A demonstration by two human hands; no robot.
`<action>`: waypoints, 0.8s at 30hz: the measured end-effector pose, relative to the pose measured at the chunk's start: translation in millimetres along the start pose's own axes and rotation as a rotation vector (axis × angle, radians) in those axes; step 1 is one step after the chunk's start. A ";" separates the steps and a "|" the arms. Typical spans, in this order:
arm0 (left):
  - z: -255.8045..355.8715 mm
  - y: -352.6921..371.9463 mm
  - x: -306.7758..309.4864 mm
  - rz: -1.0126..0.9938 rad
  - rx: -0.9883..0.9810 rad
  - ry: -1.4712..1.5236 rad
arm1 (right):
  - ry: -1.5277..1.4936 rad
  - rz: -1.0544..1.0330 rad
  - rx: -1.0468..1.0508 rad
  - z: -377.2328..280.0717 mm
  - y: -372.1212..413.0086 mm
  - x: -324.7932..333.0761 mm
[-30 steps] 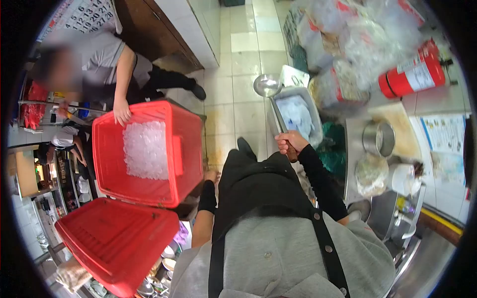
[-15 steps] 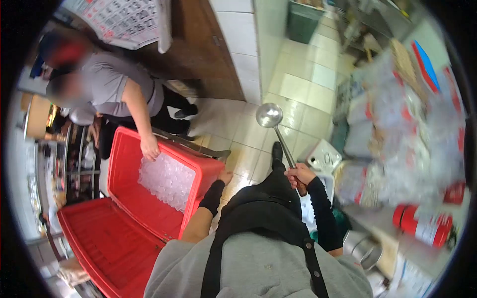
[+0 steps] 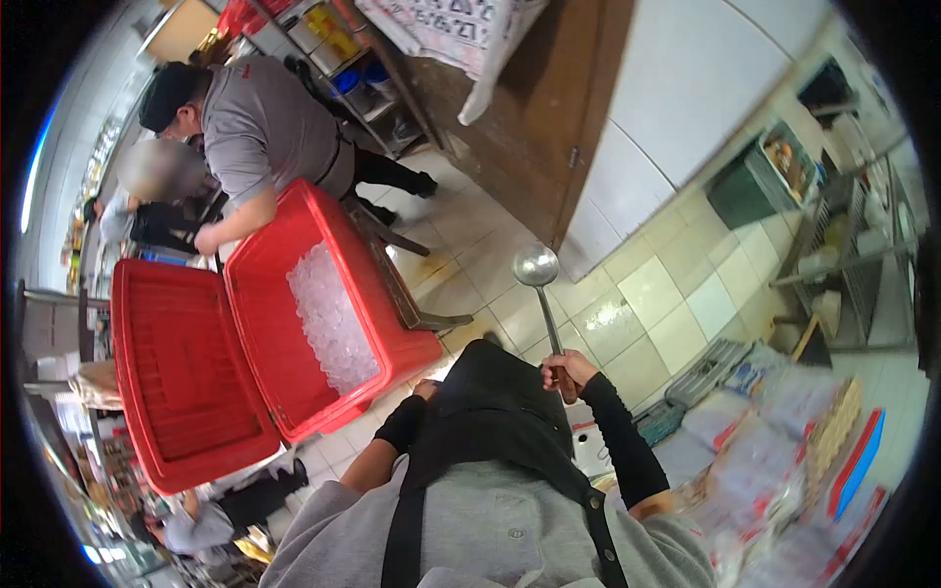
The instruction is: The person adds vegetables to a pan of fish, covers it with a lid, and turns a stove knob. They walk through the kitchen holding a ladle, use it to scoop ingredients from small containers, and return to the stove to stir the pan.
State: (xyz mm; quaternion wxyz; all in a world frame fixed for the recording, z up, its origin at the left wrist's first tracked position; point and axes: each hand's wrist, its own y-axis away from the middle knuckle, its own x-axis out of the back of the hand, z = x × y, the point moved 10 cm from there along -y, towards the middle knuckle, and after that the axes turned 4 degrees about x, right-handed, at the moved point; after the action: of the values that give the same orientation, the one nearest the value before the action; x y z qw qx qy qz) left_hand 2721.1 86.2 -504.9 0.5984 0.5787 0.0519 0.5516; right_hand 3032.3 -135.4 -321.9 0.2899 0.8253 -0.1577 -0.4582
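Observation:
My right hand (image 3: 570, 373) is closed round the brown grip of a metal ladle (image 3: 535, 265), whose round bowl points away from me. Beside the near corner of a red cooler (image 3: 404, 345) is my left hand (image 3: 426, 390), small and partly hidden, so its finger pose is unclear. The cooler's lid (image 3: 186, 367) hangs open on the left. Clear ice (image 3: 331, 318) lies inside the cooler.
A co-worker (image 3: 270, 132) stands beyond the cooler, one arm across its far end. More people are at the left and lower left. A wooden stand leg (image 3: 436, 320) juts out by the cooler. Plastic-wrapped stacks (image 3: 760, 470) lie at right; a green bin (image 3: 745, 186) stands farther back.
The view has turned, shifting the bags lower. The co-worker's hand has moved from over the ice to the cooler's far left side. My right hand still holds the ladle.

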 end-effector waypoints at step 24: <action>47.5 -185.0 521.9 0.531 0.038 1.098 | 0.671 -0.027 -0.372 -332.2 -505.2 -111.9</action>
State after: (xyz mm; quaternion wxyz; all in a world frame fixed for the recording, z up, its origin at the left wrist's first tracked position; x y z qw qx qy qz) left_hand 3066.9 483.4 -327.4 0.3157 0.2137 0.2165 0.8988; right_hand 3251.9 429.6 -425.3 0.4642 0.8646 0.0426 -0.1873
